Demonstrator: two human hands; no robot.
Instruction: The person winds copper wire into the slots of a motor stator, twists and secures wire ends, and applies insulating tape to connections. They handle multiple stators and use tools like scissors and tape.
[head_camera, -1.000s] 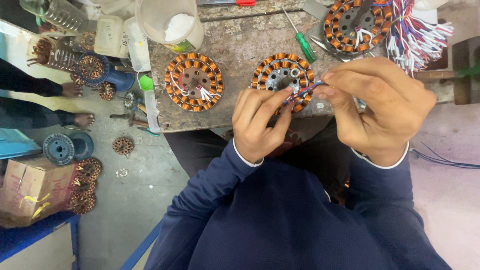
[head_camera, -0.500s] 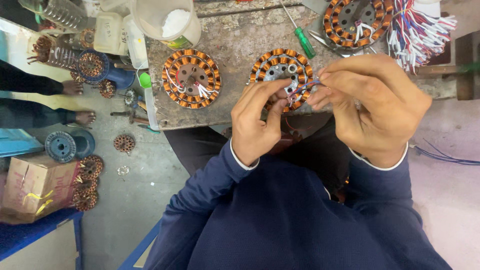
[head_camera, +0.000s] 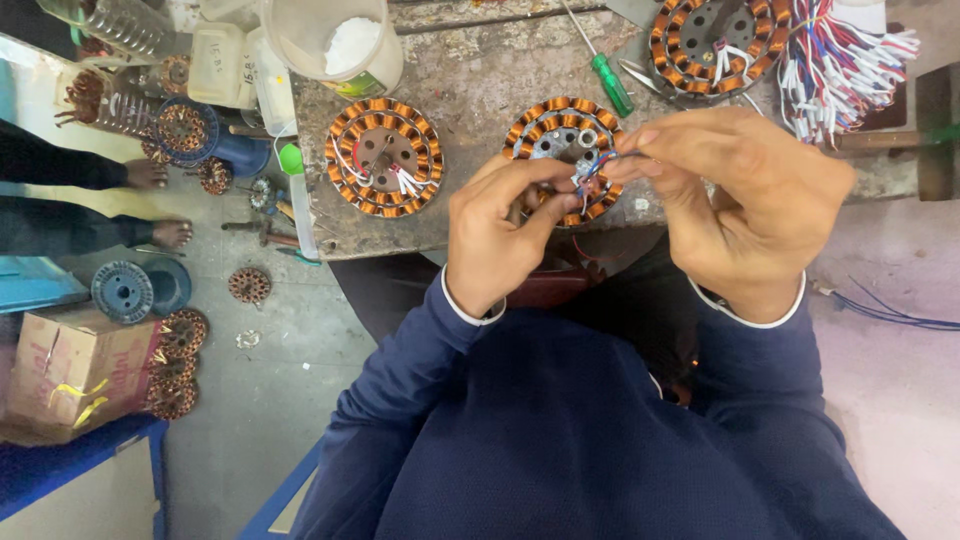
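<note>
Worn stone bench over a grey concrete floor, head view only. Landmark: centre stator, a copper-wound ring at the bench's near edge. Left hand sits on its near side, thumb and fingers pinched shut on the thin lead wires coming off its hub; right hand comes in from the right, fingertips closed on the same red/blue/white leads. Looks like lead twisting or joining mid-way: the windings on this stator appear complete, the leads are loose, not yet tied down. Second stator to the left, wound, leads lying free in its middle, untouched. Third stator beyond and to the right, wound, partly cut off by the frame. Count on bench: 3 stators, 1 green-handled screwdriver just beyond the centre one, 1 bundle of cut red/white/blue wires far right, 1 plastic tub far left. Floor left of the bench: several more small wound cores, stacked, count unclear, plus 1 cardboard box. Another person's bare feet at the left.
</note>
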